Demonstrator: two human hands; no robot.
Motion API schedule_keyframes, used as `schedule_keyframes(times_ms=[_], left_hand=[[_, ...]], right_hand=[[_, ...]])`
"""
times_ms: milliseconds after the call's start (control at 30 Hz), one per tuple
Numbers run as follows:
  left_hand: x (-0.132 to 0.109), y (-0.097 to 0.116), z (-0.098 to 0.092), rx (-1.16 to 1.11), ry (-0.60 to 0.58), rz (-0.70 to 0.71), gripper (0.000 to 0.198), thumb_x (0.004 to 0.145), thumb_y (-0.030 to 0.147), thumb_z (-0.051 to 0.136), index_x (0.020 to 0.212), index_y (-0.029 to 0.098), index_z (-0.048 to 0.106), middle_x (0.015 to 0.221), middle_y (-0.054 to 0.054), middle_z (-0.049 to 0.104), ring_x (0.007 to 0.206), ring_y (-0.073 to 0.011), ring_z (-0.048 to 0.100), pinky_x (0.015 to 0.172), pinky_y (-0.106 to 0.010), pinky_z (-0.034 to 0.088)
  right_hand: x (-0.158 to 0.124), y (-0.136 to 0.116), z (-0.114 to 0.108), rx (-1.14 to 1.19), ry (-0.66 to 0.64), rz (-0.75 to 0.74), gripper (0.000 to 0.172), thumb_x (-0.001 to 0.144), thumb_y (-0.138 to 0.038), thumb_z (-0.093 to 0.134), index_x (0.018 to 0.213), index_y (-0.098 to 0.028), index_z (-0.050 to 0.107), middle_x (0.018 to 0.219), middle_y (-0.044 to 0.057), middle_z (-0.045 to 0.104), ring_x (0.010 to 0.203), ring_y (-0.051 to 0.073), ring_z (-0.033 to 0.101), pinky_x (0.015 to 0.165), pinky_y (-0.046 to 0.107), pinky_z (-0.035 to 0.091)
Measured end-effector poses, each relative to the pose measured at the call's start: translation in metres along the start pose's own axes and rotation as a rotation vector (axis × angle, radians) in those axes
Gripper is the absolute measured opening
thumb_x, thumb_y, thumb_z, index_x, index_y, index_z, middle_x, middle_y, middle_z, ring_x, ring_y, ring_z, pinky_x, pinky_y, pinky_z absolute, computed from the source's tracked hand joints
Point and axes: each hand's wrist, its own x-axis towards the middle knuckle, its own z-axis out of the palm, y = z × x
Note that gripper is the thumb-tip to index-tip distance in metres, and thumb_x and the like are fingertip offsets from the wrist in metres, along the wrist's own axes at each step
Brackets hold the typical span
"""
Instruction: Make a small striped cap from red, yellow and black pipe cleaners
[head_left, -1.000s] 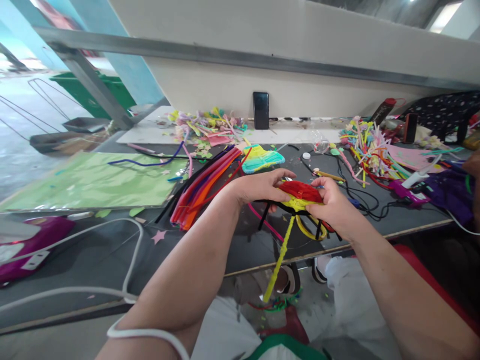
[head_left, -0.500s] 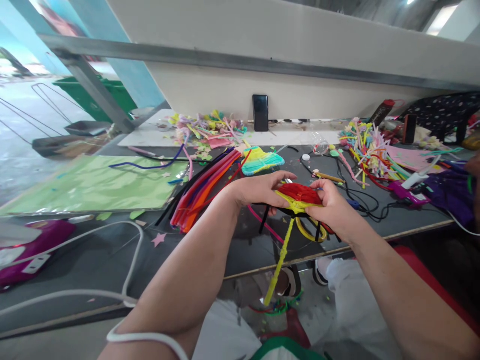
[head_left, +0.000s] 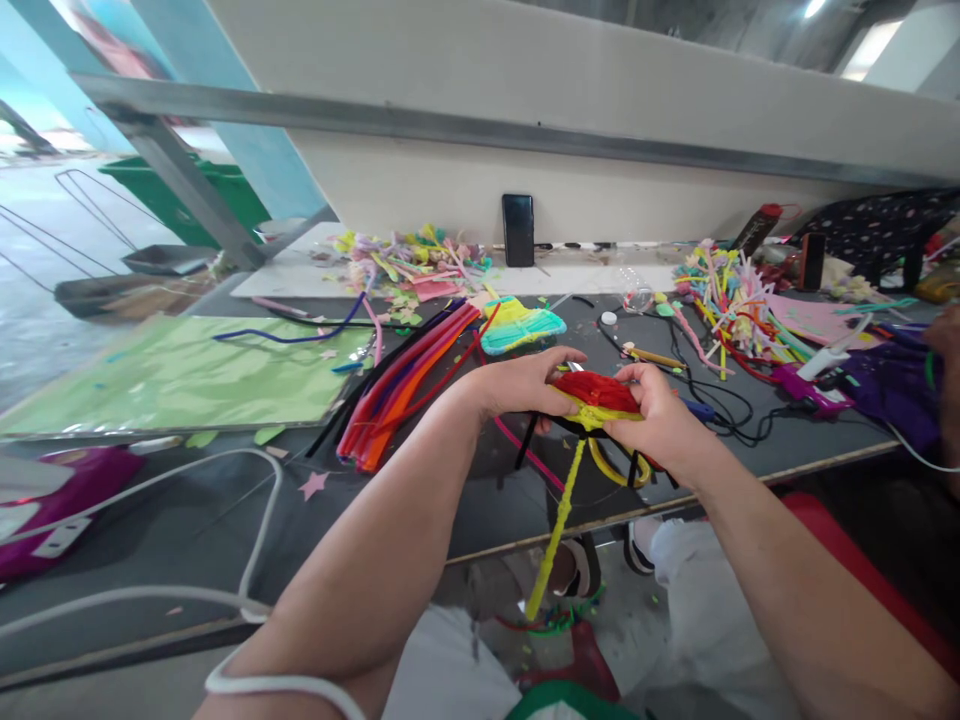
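Between my two hands, above the table's front part, is a red and yellow pipe-cleaner piece [head_left: 598,392] with black parts underneath. A long yellow twisted stem [head_left: 556,530] hangs down from it past the table edge. My left hand [head_left: 529,385] grips its left side, thumb on top; my right hand [head_left: 651,407] pinches its right side. A yellow ring-shaped pipe cleaner [head_left: 604,468] shows just below the piece. Beyond my left hand lies a yellow and turquoise pipe-cleaner piece [head_left: 520,328]. The undersides of my fingers are partly hidden.
Left of my hands lies a bundle of red, purple and orange pipe cleaners [head_left: 405,390]. A phone [head_left: 518,230] leans on the back board. Purple glue guns [head_left: 71,500] rest at both sides; a white cord [head_left: 259,520] crosses my left forearm. Pastel pipe cleaners [head_left: 731,300] pile at right.
My hands keep their hold on the red and yellow piece with almost no movement. The whole view has shifted slightly.
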Motion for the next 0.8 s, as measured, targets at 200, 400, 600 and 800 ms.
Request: schedule_keyframes(times_ms=[200,400,600,800], left_hand=[[-0.004,0.005,0.001,-0.010,-0.039,-0.014,0.084,0.069,0.026,0.070,0.143,0.028,0.029,0.105,-0.008,0.062,0.063,-0.0136,0.062,0.058,-0.027,0.052],[-0.010,0.013,0.001,-0.109,-0.067,0.028,0.083,0.072,0.023,0.068,0.144,0.028,0.028,0.107,-0.007,0.062,0.065,-0.0113,0.062,0.064,-0.027,0.054],[-0.009,0.009,0.001,-0.143,-0.085,-0.003,0.082,0.073,0.023,0.068,0.145,0.025,0.028,0.102,-0.008,0.064,0.062,-0.0113,0.064,0.063,-0.027,0.054],[-0.010,0.011,0.002,-0.177,-0.050,-0.005,0.076,0.073,0.024,0.069,0.141,0.023,0.036,0.102,-0.008,0.063,0.064,-0.0121,0.064,0.065,-0.029,0.056]], right_hand=[[0.003,0.003,0.000,-0.014,0.006,0.013,0.051,0.061,-0.016,0.067,0.102,-0.026,0.039,0.083,-0.001,0.065,0.076,0.019,0.065,0.068,0.032,0.049],[0.003,0.008,-0.001,-0.003,0.042,0.002,0.051,0.060,-0.014,0.069,0.102,-0.027,0.042,0.081,-0.002,0.064,0.076,0.019,0.063,0.068,0.031,0.049],[0.004,0.011,-0.001,-0.105,0.049,-0.012,0.050,0.061,-0.014,0.067,0.103,-0.027,0.042,0.084,-0.001,0.064,0.076,0.018,0.063,0.068,0.031,0.049],[0.003,0.006,-0.001,-0.045,0.012,0.025,0.048,0.064,-0.019,0.066,0.104,-0.025,0.039,0.085,0.000,0.065,0.078,0.019,0.064,0.071,0.032,0.049]])
